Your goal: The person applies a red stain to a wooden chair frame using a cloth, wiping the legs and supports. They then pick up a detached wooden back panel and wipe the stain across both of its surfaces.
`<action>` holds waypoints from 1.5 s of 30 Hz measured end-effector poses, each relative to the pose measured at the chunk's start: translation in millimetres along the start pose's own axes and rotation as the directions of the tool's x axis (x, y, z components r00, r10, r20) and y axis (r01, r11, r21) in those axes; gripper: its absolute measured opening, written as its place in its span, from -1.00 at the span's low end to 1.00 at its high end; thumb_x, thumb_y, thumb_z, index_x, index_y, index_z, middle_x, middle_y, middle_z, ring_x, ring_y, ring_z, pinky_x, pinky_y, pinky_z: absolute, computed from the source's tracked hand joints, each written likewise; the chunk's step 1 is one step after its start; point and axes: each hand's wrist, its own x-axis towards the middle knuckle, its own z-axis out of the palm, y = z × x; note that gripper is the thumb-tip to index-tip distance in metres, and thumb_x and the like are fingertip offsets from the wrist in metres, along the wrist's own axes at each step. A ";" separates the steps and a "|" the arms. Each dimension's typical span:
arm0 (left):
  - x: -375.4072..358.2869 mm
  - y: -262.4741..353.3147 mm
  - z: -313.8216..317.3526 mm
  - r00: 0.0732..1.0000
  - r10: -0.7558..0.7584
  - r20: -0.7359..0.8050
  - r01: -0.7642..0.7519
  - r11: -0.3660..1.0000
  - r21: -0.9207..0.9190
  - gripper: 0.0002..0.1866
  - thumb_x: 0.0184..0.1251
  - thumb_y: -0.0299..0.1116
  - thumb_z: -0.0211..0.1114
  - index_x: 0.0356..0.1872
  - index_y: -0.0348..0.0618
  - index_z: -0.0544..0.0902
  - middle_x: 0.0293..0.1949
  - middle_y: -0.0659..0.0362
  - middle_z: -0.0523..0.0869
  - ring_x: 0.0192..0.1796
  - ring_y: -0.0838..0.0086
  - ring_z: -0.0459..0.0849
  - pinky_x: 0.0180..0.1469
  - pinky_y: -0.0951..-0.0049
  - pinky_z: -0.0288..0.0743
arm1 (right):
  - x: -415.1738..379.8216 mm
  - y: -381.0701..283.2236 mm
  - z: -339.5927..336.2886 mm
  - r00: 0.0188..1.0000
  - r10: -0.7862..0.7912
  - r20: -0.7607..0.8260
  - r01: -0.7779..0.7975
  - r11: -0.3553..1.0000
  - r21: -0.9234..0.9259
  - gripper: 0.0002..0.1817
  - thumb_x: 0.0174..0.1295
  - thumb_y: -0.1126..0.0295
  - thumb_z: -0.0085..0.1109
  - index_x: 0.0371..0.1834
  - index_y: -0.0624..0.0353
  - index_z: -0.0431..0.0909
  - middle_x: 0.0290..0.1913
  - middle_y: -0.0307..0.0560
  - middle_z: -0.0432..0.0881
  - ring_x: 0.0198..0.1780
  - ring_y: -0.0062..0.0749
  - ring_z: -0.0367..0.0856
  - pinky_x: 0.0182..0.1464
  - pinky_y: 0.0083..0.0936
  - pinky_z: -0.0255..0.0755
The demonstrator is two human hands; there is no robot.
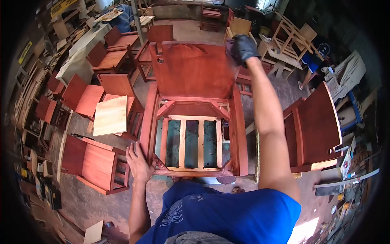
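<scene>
A reddish-brown stained wooden chair (193,71) stands right in front of me. Through its seatless frame I see pale wooden slats (201,144) low down, over a dark greenish surface. My left hand (140,164), bare, rests with spread fingers against the frame's near left corner. My right hand (246,49) wears a black glove and reaches to the upper right edge of the backrest. Its fingers are closed on a dark rag (232,49), partly blurred and pressed at that edge.
More stained chairs stand at left, among them a near one (95,162). A pale board (111,116) leans on another chair. To my right is a large stained chair (317,126). Behind it, a person (313,65) is near a worktable (280,53) with an unstained frame.
</scene>
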 end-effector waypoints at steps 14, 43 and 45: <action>-4.1 -7.6 1.8 0.999 -0.001 -0.042 -0.005 0.993 -0.122 0.13 -0.10 -0.23 0.67 0.53 -0.35 0.21 0.47 -0.32 0.25 0.52 -0.28 0.14 0.57 -0.14 0.06 | -33.5 -48.1 -15.0 0.999 -0.048 0.017 0.047 0.998 0.043 -0.78 0.21 0.22 0.27 -0.20 0.02 0.81 -0.15 0.10 0.80 -0.07 0.06 0.79 0.02 -0.08 0.64; 5.1 -31.0 -5.9 1.000 -0.007 -0.004 0.005 0.941 -0.338 0.04 -0.07 -0.20 0.65 0.47 -0.36 0.31 0.44 -0.38 0.26 0.50 -0.35 0.15 0.50 -0.26 0.12 | 40.7 -200.8 20.4 0.883 -0.370 0.289 0.407 0.911 -0.075 -0.63 0.16 0.22 0.29 0.00 0.12 0.77 -0.16 0.18 0.78 -0.01 0.12 0.74 0.10 -0.12 0.59; -0.9 -33.4 -7.7 0.999 0.026 0.035 -0.013 0.943 -0.331 0.04 -0.06 -0.20 0.65 0.47 -0.36 0.31 0.43 -0.38 0.27 0.49 -0.35 0.15 0.50 -0.26 0.12 | 34.7 -214.4 33.4 0.876 -0.313 0.367 0.387 0.910 -0.149 -0.62 0.18 0.21 0.27 -0.01 0.15 0.77 -0.17 0.20 0.77 -0.01 0.13 0.74 0.09 -0.11 0.59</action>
